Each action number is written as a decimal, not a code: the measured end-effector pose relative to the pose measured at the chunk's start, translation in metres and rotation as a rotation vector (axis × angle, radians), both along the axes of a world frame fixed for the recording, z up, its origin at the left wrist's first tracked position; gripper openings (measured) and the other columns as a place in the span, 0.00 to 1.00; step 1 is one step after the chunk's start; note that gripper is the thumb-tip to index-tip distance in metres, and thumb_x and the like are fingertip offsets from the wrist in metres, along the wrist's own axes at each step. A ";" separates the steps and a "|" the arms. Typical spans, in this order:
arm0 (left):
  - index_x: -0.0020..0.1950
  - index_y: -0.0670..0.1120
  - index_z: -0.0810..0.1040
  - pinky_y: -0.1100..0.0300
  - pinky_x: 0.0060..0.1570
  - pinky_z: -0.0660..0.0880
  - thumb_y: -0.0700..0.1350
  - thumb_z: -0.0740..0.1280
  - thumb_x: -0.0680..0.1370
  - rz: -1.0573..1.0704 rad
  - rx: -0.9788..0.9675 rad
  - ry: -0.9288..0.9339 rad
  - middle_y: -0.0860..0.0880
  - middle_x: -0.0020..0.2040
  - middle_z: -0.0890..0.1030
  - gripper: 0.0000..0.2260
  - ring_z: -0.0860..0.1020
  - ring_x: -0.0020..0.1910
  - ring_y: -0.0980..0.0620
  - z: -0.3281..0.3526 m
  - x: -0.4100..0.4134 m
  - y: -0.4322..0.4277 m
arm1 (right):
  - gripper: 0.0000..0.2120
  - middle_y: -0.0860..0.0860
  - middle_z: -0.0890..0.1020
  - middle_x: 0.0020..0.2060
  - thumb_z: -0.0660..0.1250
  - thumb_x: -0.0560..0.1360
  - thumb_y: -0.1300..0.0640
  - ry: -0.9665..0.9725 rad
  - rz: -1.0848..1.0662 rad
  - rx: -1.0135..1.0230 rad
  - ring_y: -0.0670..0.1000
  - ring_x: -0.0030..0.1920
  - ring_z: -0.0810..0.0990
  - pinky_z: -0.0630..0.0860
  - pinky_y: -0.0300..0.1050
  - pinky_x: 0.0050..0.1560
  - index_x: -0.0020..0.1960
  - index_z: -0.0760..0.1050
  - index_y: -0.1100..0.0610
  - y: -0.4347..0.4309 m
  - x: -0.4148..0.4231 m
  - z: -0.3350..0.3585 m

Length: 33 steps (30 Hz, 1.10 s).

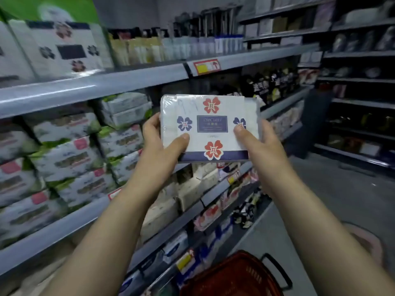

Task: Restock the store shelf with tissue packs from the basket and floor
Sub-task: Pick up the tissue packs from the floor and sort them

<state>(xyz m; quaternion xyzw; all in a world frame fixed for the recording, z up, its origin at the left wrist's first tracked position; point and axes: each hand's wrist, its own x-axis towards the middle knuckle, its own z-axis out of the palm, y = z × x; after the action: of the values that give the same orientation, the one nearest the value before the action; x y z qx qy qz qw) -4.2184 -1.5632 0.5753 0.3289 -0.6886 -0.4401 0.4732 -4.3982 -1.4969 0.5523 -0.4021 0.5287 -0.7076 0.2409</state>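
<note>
The left hand (159, 137) and right hand (257, 142) grip a tissue pack (211, 107) by its sides, thumbs on the front and fingers (150, 124) curled behind. They hold it before the shelf (96, 87), above the red basket (233, 276). Its navy label seems to read "ORCHID"; the smaller print is blurred.

Dark navy label (212, 124) on the white plastic-wrapped tissue pack (188, 105) seems to read "ORCHID" (fine print under it blurs out); red-and-yellow paper shelf tag (207, 66) at twelve o'clock, unreadable.
</note>
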 end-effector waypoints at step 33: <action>0.75 0.49 0.56 0.48 0.57 0.77 0.41 0.68 0.77 0.950 -0.371 -0.418 0.46 0.62 0.76 0.31 0.77 0.58 0.46 0.140 0.258 -0.080 | 0.32 0.51 0.76 0.59 0.74 0.71 0.49 0.730 0.262 -0.142 0.53 0.55 0.76 0.74 0.48 0.54 0.68 0.64 0.58 -0.219 0.255 0.167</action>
<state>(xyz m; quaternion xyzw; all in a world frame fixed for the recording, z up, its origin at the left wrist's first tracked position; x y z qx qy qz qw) -3.9607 -1.6433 0.7158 0.5950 -0.6098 0.0257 0.5229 -4.1435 -1.7157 0.7191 -0.7071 0.4735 -0.5162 0.0969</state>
